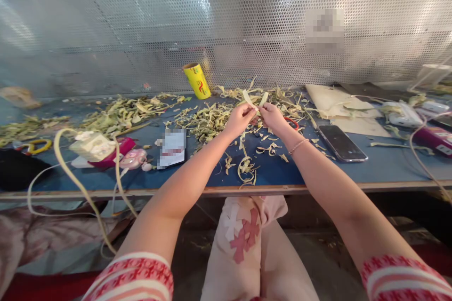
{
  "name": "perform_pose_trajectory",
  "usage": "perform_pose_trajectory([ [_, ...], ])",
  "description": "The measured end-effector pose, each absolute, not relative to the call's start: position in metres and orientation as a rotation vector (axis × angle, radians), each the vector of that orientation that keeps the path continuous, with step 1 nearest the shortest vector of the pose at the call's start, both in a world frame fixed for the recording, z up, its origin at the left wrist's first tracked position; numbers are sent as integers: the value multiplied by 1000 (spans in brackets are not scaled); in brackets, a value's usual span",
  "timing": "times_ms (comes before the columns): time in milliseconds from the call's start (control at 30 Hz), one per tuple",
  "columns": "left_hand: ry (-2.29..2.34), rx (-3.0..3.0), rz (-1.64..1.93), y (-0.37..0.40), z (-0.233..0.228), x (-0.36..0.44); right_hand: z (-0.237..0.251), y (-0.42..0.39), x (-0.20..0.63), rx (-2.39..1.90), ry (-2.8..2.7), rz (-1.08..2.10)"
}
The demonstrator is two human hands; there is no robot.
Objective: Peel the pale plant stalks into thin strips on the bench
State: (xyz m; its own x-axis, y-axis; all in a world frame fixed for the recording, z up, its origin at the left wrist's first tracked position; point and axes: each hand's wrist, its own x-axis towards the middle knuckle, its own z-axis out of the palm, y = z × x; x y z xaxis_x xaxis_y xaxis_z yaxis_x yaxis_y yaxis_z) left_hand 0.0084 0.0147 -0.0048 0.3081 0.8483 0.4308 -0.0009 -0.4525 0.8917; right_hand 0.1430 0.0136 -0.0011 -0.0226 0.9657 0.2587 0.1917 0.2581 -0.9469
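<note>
Over the blue table [275, 171], left hand [242, 118] and right hand [273, 115] pinch a pale strip [248, 98] jutting beyond closed fingertips, shreds [208, 120] beneath; seemingly mid-split, the next pull wants steady grips.

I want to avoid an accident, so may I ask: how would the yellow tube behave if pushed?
The yellow tube is probably light, since its open top shows a hollow inside. It may tip easily, standing tall and narrow on its end. Once down, its round shape might roll.
</note>
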Motion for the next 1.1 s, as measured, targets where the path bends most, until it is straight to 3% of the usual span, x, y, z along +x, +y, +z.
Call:
perform_pose_trajectory([
  [167,778,1644,1255,11,-3,11,-6,17,144,-1204,-1463,761],
  [1100,686,1979,1029,1,8,4,3,13,157,-1202,-1480,742],
])
